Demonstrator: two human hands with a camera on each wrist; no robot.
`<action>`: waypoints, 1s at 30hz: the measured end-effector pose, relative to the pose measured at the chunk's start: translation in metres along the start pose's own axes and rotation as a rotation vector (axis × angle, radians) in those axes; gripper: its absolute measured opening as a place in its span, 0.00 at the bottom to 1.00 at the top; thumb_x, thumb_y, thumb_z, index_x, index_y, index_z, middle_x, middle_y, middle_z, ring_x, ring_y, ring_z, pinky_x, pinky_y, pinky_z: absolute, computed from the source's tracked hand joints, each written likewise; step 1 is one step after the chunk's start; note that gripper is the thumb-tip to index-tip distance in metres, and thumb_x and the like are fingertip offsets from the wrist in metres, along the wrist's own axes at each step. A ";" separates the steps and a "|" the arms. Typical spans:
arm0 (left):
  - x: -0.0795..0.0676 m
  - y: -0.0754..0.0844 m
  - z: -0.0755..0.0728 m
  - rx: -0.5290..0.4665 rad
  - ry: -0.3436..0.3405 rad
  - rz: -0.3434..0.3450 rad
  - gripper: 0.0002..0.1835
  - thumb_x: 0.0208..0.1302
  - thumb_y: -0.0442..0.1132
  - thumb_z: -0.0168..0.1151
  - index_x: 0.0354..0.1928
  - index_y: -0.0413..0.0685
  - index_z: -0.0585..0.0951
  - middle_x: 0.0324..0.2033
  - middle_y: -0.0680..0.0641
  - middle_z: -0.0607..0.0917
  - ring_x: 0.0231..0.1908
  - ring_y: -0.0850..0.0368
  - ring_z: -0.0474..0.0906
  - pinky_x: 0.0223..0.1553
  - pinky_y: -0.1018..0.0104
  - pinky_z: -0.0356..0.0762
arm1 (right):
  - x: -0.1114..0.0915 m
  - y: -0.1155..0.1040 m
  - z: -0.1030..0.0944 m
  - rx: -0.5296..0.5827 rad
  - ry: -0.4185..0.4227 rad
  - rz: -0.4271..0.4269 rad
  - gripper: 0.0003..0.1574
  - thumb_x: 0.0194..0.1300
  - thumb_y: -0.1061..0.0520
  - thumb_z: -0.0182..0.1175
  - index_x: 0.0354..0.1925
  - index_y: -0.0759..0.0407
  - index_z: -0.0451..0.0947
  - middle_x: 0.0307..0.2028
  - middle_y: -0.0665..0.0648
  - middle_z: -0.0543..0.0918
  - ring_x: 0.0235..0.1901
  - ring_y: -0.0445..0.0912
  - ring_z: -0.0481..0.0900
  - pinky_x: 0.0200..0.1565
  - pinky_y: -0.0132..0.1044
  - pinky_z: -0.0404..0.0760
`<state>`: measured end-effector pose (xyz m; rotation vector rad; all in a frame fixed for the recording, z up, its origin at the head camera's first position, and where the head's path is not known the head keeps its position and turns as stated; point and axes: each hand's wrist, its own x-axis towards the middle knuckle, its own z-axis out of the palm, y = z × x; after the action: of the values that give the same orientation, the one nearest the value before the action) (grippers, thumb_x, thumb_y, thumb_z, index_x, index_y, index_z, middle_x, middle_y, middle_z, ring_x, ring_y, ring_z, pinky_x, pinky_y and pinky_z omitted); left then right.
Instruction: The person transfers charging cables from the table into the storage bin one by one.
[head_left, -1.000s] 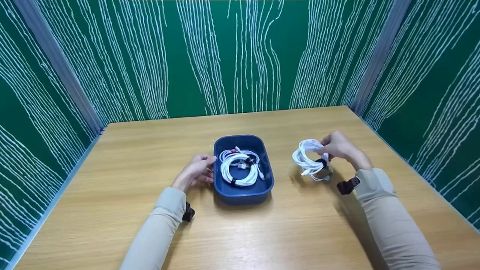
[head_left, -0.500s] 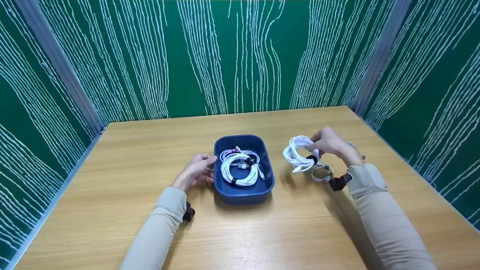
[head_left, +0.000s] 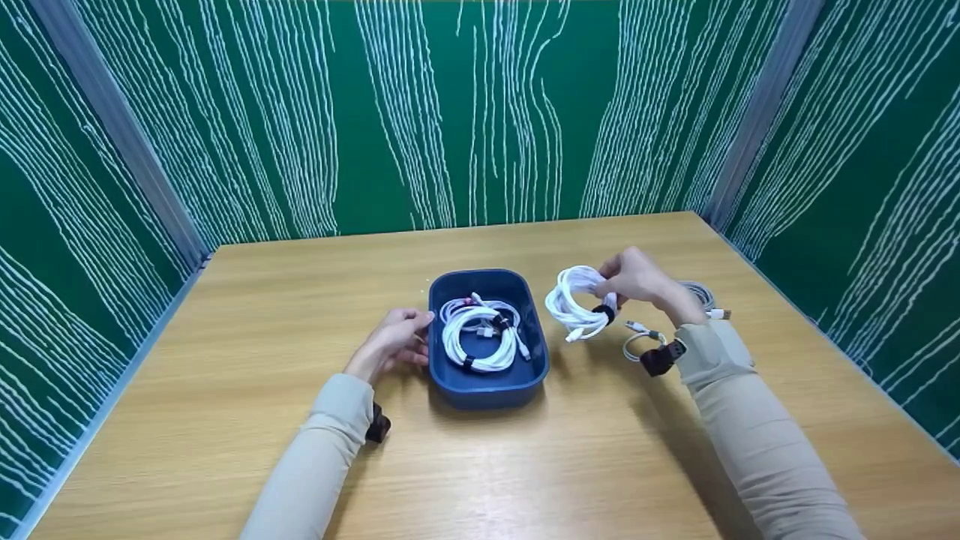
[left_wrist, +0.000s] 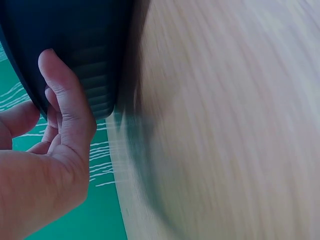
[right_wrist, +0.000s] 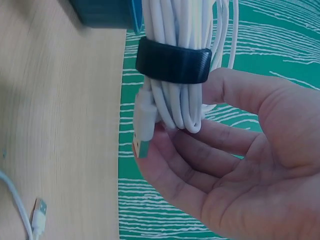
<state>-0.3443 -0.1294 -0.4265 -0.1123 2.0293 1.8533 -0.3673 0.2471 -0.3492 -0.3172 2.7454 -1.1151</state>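
Observation:
My left hand [head_left: 394, 339] holds the left wall of a dark blue plastic bin [head_left: 486, 388]. In the left wrist view its thumb meets the rim, and other fingers lie against the outer wall. Inside the bin rest white coiled cables, the top one a coil [head_left: 455, 352] with black ties. To the right of the bin, my right hand [head_left: 637, 276] pinches a coiled white USB cable [head_left: 568, 304] above the table. A black strap [right_wrist: 172, 61] binds that coil, and a USB plug [right_wrist: 143, 125] hangs beside the fingers in the right wrist view.
Under the right forearm lies a thin pale cable [head_left: 636, 346] with a USB plug. Behind the right wrist is a grey coiled cable [head_left: 699, 294], partly hidden. Green walls [head_left: 517, 112] with white lines enclose the wooden table [head_left: 300, 300].
My right hand has moved left and slightly away from me with the white USB cable, nearer the bin. This uncovers the cables under and behind its wrist. The left hand stays put.

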 end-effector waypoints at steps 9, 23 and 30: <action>0.000 -0.001 -0.001 0.001 0.012 0.006 0.15 0.75 0.44 0.47 0.49 0.37 0.70 0.24 0.47 0.73 0.19 0.59 0.72 0.20 0.70 0.80 | 0.007 -0.014 0.011 0.006 -0.032 0.014 0.15 0.57 0.65 0.61 0.44 0.71 0.80 0.32 0.59 0.82 0.23 0.40 0.78 0.27 0.29 0.82; -0.001 -0.001 -0.001 0.003 0.019 0.001 0.13 0.74 0.44 0.49 0.43 0.39 0.71 0.26 0.47 0.74 0.20 0.58 0.73 0.22 0.68 0.81 | 0.015 -0.032 0.031 0.007 -0.054 -0.043 0.12 0.54 0.66 0.62 0.40 0.69 0.82 0.28 0.56 0.83 0.20 0.40 0.77 0.24 0.27 0.80; 0.001 -0.002 -0.001 0.003 0.022 0.008 0.14 0.74 0.44 0.48 0.48 0.38 0.70 0.27 0.46 0.73 0.19 0.58 0.73 0.19 0.69 0.80 | 0.019 -0.037 0.042 0.001 -0.047 -0.100 0.10 0.52 0.66 0.62 0.36 0.69 0.82 0.23 0.51 0.82 0.18 0.38 0.76 0.21 0.26 0.79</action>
<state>-0.3449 -0.1302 -0.4291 -0.1243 2.0501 1.8613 -0.3711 0.1881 -0.3541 -0.4788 2.7145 -1.1182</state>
